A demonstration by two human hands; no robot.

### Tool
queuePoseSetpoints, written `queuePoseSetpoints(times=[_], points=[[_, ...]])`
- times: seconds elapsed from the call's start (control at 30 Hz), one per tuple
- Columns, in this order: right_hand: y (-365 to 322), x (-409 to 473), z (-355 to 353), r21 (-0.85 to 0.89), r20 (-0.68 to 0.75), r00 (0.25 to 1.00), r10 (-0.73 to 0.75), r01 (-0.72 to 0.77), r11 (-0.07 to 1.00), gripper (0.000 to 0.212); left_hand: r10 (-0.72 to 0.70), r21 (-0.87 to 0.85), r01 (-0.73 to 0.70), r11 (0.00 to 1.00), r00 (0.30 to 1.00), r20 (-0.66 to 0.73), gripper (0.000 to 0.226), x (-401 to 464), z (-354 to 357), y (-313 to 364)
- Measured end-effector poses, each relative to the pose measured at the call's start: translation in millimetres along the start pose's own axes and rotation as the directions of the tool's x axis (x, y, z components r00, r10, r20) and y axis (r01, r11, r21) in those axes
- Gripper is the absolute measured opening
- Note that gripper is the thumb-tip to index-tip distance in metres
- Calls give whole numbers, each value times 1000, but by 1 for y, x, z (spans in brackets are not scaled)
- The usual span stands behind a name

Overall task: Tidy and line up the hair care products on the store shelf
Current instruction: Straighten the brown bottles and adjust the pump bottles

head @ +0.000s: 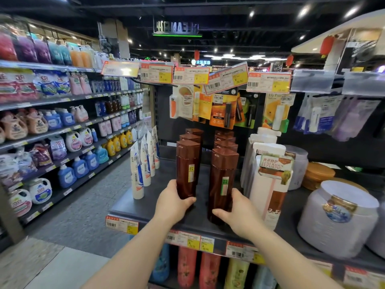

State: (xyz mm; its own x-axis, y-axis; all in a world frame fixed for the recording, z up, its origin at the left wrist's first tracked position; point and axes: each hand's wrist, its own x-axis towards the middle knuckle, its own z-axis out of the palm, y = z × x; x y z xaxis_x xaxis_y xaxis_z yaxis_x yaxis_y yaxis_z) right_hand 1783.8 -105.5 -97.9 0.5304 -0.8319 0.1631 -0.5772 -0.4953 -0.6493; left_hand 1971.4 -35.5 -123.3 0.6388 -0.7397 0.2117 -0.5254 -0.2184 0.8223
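Observation:
Two rows of tall brown bottles stand on the dark shelf [145, 207]. My left hand [174, 202] grips the base of the front bottle of the left row [187, 165], which carries a yellow label. My right hand [236, 213] grips the base of the front bottle of the right row [223, 176], which has a green label and stands nearer the shelf's front edge. Behind each front bottle, more brown bottles [226, 140] line up toward the back panel.
White tubes [138, 170] stand in a row left of the brown bottles. White and orange bottles [268, 184] crowd the right side, with large round tubs [337, 220] beyond. Hanging card packs [223, 109] and price tags [190, 75] overhang the shelf. An aisle lies to the left.

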Motion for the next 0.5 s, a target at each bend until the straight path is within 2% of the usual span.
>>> queuePoseSetpoints(times=[0.13,0.23,0.5], points=[[5,3,5,9,6,1000,-4,4,1000,54,92,-17,-91,996,995,42,55,-17,3,0],[7,5,5,8,16,1000,-3,3,1000,53,94,-52,-92,994,995,36,56,-21,2,2],[8,6,6,21,39,999,6,-7,1000,59,102,-21,-102,995,994,26,55,-22,-3,-1]])
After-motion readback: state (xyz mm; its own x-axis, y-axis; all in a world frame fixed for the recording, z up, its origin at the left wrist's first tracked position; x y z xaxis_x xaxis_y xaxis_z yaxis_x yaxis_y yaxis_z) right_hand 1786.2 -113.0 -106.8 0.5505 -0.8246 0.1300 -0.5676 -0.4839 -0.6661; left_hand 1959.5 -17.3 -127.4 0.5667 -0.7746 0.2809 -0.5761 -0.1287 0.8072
